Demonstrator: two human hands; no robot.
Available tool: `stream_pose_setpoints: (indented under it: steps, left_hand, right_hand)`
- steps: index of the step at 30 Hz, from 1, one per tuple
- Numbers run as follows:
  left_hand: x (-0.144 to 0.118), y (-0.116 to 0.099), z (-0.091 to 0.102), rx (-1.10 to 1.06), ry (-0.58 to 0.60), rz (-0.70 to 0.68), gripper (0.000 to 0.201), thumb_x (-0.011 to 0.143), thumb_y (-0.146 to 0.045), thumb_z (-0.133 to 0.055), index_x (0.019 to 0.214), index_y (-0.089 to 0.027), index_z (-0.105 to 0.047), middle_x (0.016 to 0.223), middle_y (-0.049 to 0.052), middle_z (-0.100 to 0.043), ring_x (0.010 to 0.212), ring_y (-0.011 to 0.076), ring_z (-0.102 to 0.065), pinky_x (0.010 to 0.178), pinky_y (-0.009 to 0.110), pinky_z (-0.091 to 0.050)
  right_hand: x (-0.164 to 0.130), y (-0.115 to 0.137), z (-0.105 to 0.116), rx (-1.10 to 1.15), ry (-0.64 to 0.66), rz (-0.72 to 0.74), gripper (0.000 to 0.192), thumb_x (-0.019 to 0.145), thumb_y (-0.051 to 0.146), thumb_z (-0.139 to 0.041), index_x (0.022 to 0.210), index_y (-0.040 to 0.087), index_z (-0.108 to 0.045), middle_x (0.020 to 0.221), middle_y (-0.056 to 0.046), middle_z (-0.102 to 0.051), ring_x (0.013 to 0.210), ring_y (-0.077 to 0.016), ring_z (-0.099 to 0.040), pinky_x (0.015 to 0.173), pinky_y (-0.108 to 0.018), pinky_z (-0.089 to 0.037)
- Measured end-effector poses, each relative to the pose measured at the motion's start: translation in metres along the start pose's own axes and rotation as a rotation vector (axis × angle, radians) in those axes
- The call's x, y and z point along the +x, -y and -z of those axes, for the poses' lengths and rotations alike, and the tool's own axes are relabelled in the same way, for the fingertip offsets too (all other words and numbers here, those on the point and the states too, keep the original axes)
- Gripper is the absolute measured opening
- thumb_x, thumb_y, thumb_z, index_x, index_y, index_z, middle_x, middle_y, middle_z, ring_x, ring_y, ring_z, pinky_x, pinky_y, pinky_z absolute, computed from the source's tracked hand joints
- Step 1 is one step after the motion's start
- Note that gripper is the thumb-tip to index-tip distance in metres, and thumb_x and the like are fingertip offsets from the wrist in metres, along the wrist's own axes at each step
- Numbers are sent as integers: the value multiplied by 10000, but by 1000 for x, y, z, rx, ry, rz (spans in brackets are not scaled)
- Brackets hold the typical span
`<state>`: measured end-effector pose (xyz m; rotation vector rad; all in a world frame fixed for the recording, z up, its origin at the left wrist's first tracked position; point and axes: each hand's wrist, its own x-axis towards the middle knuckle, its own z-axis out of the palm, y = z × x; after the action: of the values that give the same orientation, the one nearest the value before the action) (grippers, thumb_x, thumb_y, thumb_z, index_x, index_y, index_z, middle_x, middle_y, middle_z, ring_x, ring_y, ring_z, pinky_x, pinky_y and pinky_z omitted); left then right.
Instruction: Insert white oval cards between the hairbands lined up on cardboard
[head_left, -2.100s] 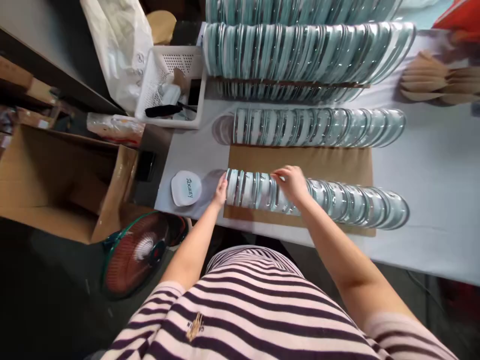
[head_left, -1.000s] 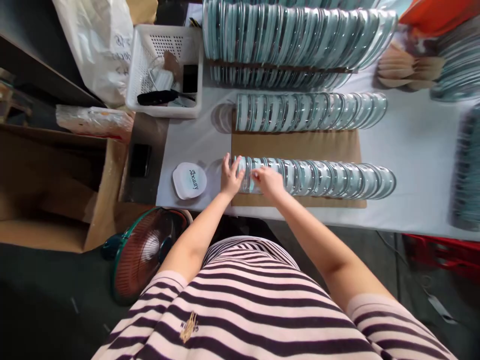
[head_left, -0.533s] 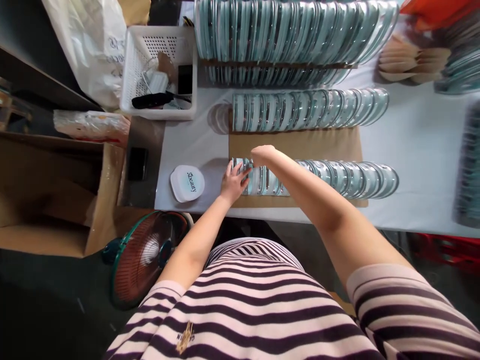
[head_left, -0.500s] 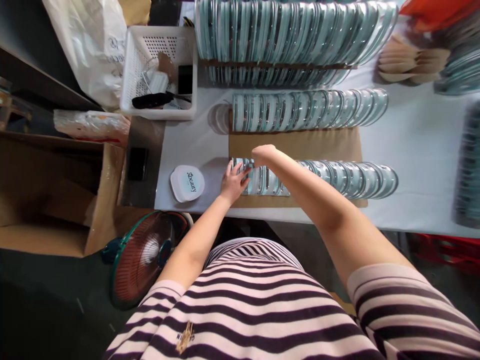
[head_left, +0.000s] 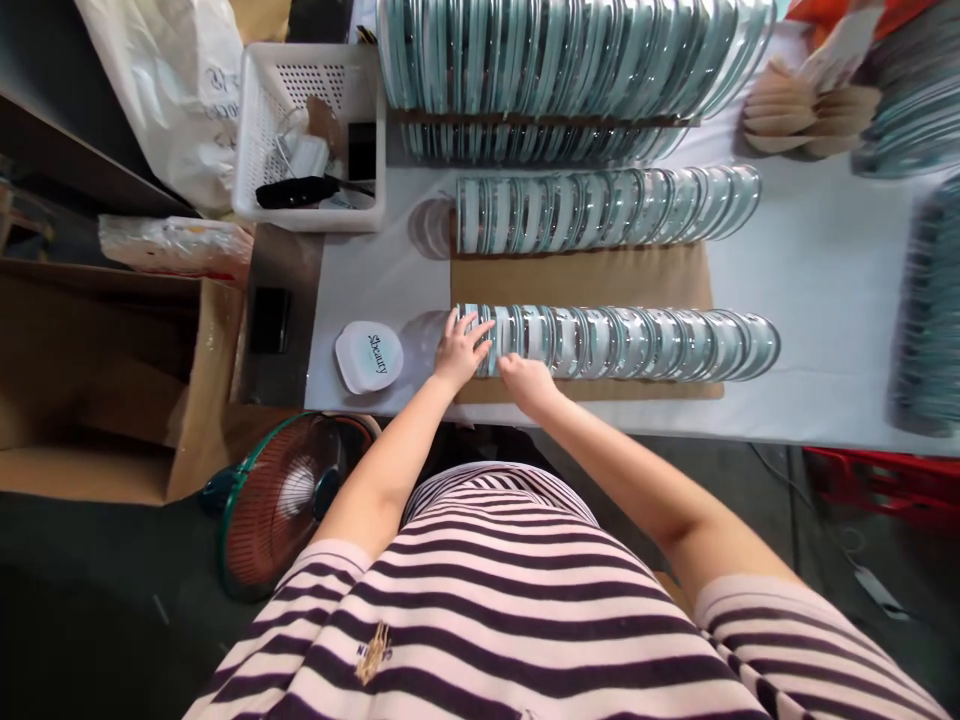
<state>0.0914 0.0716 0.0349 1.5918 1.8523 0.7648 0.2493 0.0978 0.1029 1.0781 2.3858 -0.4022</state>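
I'm looking down over a striped shirt at a white table, where the left hand is lying with its fingers spread over the left end of the near row of clear round lids. The fingers are pressing flat on the end pieces, not closing round any one of them. The right hand is sitting just beside it at the row's near edge, fingers curled in and touching the lids from the front; whether it is pinching one I cannot tell. This row is lying on its side, the lids overlapping like fallen dominoes, on a brown cardboard sheet near the table's front edge.

A second row of lids is running along the far edge of the cardboard, and longer rows are stacking up behind it — more are blurring at the right edge. Just left of the hands, a white rounded case is resting on the table, printed "Sbeauty" as far as I can read it (the script is small). Farther back on the left, a white plastic basket is holding small odds and ends. Off the table a cardboard box is standing open, with a green-rimmed fan on the floor below.
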Motion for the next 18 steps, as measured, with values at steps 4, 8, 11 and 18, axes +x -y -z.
stream_pose_setpoints:
  steps: [4,8,11,18]
  left_hand:
    - [-1,1,-2,-18,-23,3,411,922,-325,-577,1313,-247,-676,1495,73,-504,1524,335,-184,1255,482,-207]
    - [-1,-7,1,-29,-40,40,391,914,-304,-578,1289,-282,-688,1525,54,-483,1533,334,-177,1254,544,-154]
    - [0,-24,2,50,-54,25,418,896,-266,-607,1307,-312,-670,1597,31,-392,1545,352,-139,1238,619,-52]
    - [4,-47,-23,162,127,-115,714,729,-300,-838,1396,-347,-586,1558,69,-451,1512,395,-239,1210,648,100]
  right_hand:
    - [-20,14,-44,36,17,-3,396,934,90,-323,1131,121,-665,1097,-181,-686,909,-236,-696,733,-319,-505]
    - [-22,3,-45,75,27,18,427,1014,259,-304,1075,145,-711,1070,-177,-698,930,-245,-679,772,-342,-499]
    - [-11,-31,-12,133,-53,-58,466,1032,419,-319,1077,202,-729,1100,-144,-702,972,-243,-671,756,-322,-502]
    - [75,-87,75,-4,79,-124,309,921,213,-558,1164,123,-725,1167,-191,-697,1106,-290,-656,875,-323,-494]
